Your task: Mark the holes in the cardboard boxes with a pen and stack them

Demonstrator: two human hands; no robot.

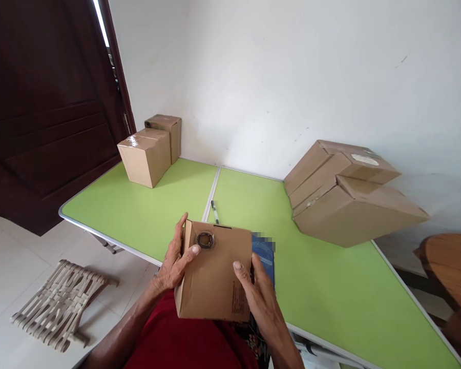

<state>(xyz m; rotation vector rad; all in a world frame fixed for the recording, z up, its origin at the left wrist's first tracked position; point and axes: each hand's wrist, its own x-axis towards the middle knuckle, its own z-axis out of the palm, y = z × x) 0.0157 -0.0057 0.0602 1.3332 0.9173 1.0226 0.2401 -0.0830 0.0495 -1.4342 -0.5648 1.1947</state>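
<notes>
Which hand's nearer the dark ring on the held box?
Left. The left hand holds the cardboard box at its left side, thumb tip just below-left of the dark ring. The right hand holds the right side, farther off, below and right of the ring.

A deep red top is worn; at its edge, dark patterned cloth is seen; both forearms are left uncovered.

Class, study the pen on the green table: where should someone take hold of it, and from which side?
Probably pinch the pen midway along its barrel, from above, fingertips on either long side: it lies flat and slim on the green table, and the held cardboard box crowds its near end in this view.
</notes>
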